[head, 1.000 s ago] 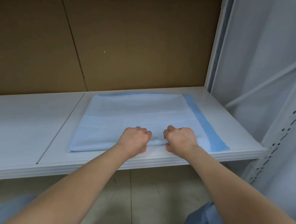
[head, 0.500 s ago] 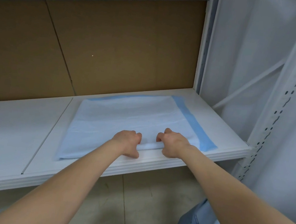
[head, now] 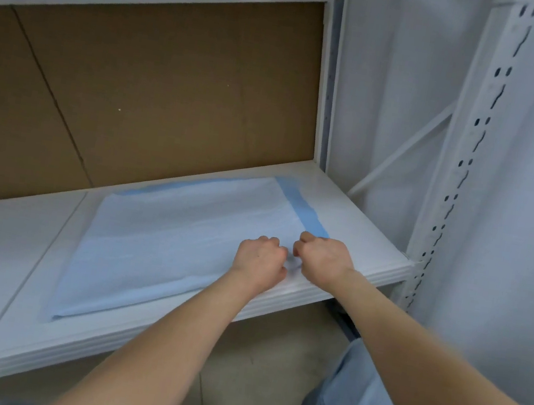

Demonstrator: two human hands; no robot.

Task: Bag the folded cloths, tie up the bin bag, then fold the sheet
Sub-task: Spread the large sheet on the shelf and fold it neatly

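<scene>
Where sheet [head: 165, 246] meets shelf [head: 359, 223] edge — left hand [head: 258, 260], right hand [head: 324, 263] grip it.

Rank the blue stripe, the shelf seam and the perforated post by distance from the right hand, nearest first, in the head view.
1. blue stripe: just beyond the right hand, along the sheet at its right side.
2. perforated post: to the right, at the front corner of the shelf.
3. shelf seam: far left, past the sheet.
</scene>
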